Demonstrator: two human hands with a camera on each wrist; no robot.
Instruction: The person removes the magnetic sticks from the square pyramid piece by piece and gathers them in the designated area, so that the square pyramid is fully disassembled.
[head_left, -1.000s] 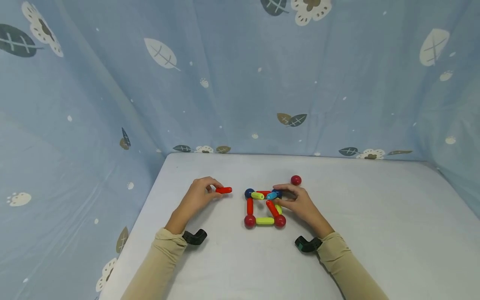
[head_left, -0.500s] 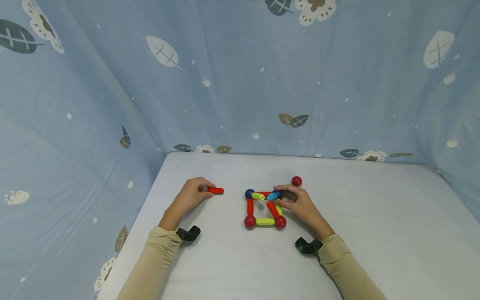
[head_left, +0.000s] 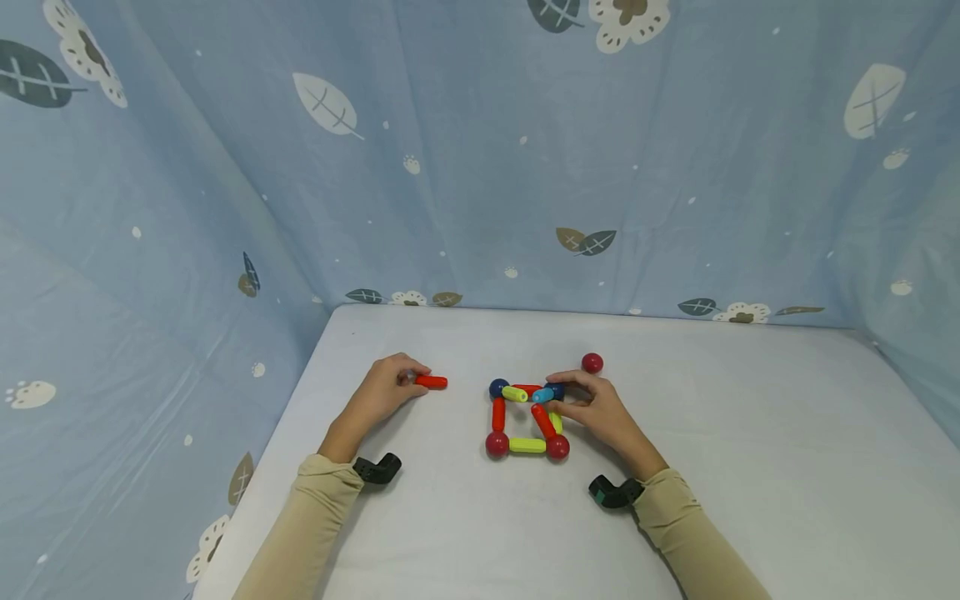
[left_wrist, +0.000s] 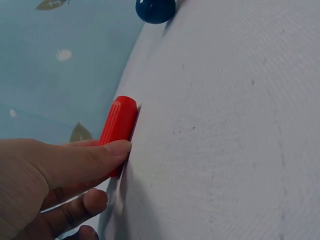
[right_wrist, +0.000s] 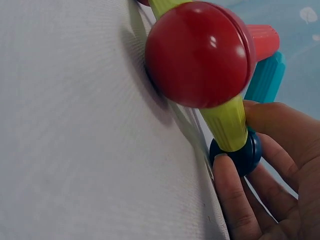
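My left hand [head_left: 380, 392] pinches a red magnetic rod [head_left: 432, 382] left of the built frame, and in the left wrist view the thumb lies along the rod [left_wrist: 119, 120]. My right hand [head_left: 602, 411] holds the dark blue ball [right_wrist: 250, 159] at the frame's far right corner. From that ball rises a light blue rod [head_left: 543, 395]. Another blue ball [head_left: 498, 388] marks the far left corner, with a yellow-green rod [head_left: 515, 393] leaning up from it. Red balls [head_left: 497, 444] form both near corners. A tilted red rod [head_left: 543, 421] stands on the near right one.
A loose red ball [head_left: 592, 362] lies behind my right hand. The white-covered table [head_left: 480, 525] meets a blue patterned curtain [head_left: 480, 167] at its back and left. Black wrist devices [head_left: 378, 469] jut inward from both sleeves.
My left hand has drawn left with the red rod, away from the frame, and has stayed about there over the last half second. The right hand has kept its place at the blue ball.
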